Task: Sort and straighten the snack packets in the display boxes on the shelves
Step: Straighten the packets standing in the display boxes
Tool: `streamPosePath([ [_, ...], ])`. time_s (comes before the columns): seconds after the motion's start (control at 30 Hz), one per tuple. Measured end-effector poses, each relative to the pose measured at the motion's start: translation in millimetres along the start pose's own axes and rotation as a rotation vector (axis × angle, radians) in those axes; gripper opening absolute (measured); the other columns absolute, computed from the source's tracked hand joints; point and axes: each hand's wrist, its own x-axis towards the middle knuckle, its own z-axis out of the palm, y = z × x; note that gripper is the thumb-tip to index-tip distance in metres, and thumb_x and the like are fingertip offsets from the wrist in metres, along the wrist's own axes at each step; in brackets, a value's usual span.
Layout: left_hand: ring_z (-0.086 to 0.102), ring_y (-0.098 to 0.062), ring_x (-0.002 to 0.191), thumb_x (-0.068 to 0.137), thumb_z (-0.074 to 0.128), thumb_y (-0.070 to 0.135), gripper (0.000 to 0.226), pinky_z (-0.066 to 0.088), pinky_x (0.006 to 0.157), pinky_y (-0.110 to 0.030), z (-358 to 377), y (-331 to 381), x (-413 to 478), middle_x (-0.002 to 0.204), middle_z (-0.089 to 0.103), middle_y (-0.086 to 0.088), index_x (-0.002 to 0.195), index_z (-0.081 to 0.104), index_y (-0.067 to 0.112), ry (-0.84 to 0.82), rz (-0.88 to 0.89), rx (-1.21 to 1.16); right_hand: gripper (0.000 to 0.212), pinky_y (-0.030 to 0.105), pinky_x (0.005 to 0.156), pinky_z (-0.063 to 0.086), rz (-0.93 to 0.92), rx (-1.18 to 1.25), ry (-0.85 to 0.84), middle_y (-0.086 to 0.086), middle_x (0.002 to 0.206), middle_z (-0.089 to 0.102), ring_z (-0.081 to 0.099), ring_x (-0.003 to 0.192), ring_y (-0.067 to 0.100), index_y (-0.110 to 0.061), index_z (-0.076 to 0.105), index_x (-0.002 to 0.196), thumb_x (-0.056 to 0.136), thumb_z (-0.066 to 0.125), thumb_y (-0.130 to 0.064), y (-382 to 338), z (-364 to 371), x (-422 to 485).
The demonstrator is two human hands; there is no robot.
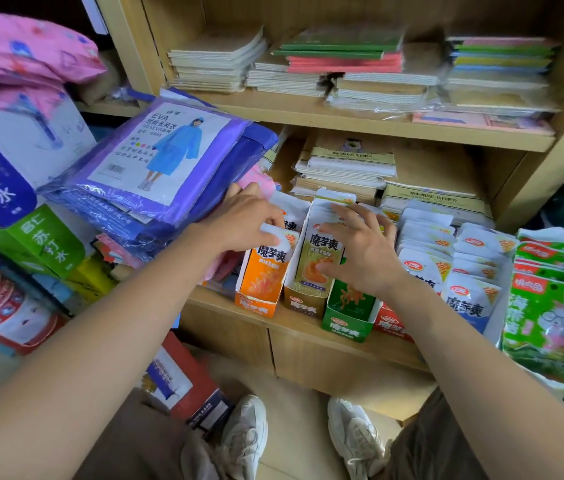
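Head view: the orange display box [256, 291] holds packets upright, rowed away from the person. Directly above it the left hand [246, 220] pinches the front orange packet [266, 270] by its white top; just right of that box the right hand [360, 252] lies flat, released, on the tan packets [318, 259].

head view | looks forward-down | close to shelf [308, 323]
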Motion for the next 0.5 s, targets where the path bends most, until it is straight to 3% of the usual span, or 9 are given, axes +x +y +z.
streamPosePath([
  [0.07, 0.044, -0.019, 0.100, 0.083, 0.077, 0.043, 0.015, 0.029, 0.090, -0.036, -3.9, 2.8, -3.2, 0.087, 0.052, 0.010, 0.096, 0.075, 0.036, 0.037, -0.020, -0.030, 0.068, 0.052, 0.116, 0.009, 0.003, 0.019, 0.000, -0.007, 0.160, 0.029, 0.014, 0.149, 0.021, -0.035, 0.055, 0.138, 0.076, 0.077, -0.055, 0.2, -1.7, 0.4],
  [0.17, 0.047, -0.023, 0.094, 0.083, 0.078, 0.042, 0.017, 0.036, 0.087, -0.033, -7.8, 5.9, -10.4, 0.094, 0.049, 0.001, 0.099, 0.078, 0.034, 0.156, -0.069, 0.002, 0.076, 0.051, 0.115, 0.011, 0.007, 0.036, 0.002, -0.008, 0.159, 0.032, 0.016, 0.148, 0.020, -0.033, 0.052, 0.141, 0.074, 0.078, -0.056, 1.7, -3.4, -0.2],
  [0.33, 0.059, -0.023, 0.087, 0.086, 0.077, 0.032, 0.010, 0.046, 0.077, -0.038, 2.2, -0.8, -14.3, 0.084, 0.070, -0.001, 0.092, 0.079, 0.024, 0.568, -0.050, -0.011, 0.081, 0.049, 0.114, 0.011, -0.005, 0.042, 0.005, -0.010, 0.159, 0.032, 0.016, 0.148, 0.018, -0.032, 0.047, 0.145, 0.074, 0.078, -0.056, 2.1, -5.9, -0.6],
  [0.5, 0.057, -0.023, 0.085, 0.091, 0.071, 0.033, 0.011, 0.048, 0.065, -0.035, 46.0, 6.1, -13.7, 0.086, 0.075, 0.005, 0.092, 0.075, 0.023, 0.598, -0.082, -0.015, 0.076, 0.054, 0.113, 0.012, -0.039, 0.021, 0.029, -0.006, 0.158, 0.032, 0.015, 0.148, 0.021, -0.034, 0.049, 0.142, 0.075, 0.075, -0.059, -1.3, 1.1, -2.1],
])
